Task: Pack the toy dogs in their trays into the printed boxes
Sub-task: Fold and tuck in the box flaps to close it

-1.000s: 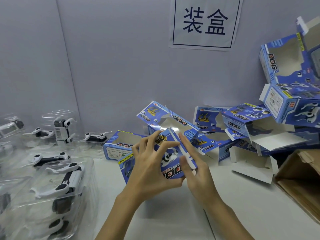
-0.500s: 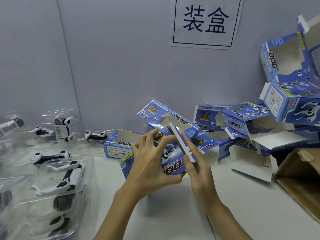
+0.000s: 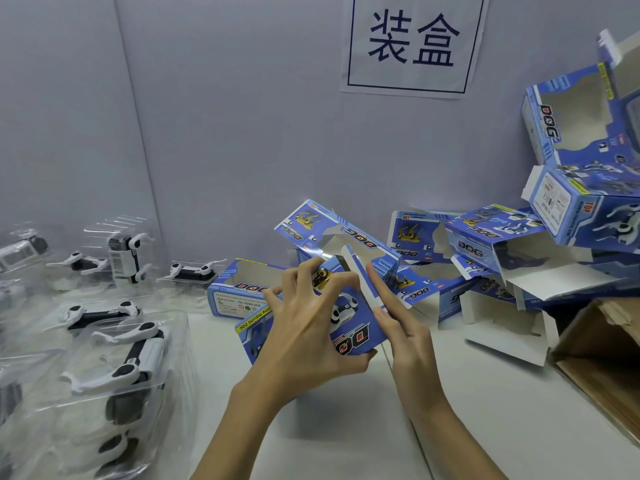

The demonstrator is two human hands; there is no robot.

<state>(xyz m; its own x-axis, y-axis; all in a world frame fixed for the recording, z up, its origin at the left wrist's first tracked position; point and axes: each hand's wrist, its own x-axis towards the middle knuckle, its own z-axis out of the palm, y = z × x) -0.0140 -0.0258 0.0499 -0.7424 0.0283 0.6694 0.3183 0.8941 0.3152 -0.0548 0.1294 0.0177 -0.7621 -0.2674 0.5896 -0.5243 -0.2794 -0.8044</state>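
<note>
L hand (image 3: 304,330) grips blue box (image 3: 349,327); R hand (image 3: 405,327) flat on flap (image 3: 360,275).

Head-worn view, forward-down, close.

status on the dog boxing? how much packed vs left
Done: no sealed box shows for certain; the printed boxes piled at right mostly have open flaps or empty windows. In hand: the left hand grips one blue box while the right hand presses against its end flap; the flap is not yet closed. Left: several toy dogs in clear trays wait on the left.
</note>
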